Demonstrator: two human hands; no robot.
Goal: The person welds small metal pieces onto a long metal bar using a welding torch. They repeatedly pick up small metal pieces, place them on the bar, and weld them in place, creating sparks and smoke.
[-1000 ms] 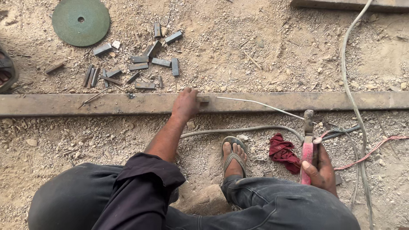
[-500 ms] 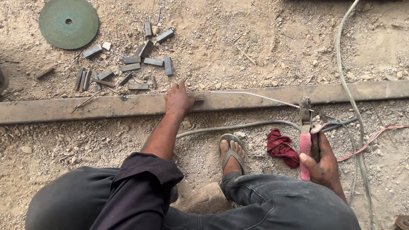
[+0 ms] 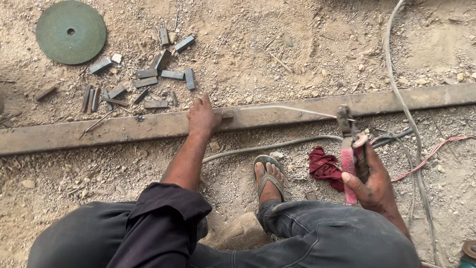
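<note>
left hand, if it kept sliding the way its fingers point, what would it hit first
The left hand rests on the long metal bar, fingers pointing away from the person. Straight on, it would leave the bar, cross gravel, and probably first meet the short metal piece, though depth is hard to judge.

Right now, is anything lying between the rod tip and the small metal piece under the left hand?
Nothing visible does. The rod runs from the holder in the right hand along the bare steel bar to the small piece beside the left hand.
</note>
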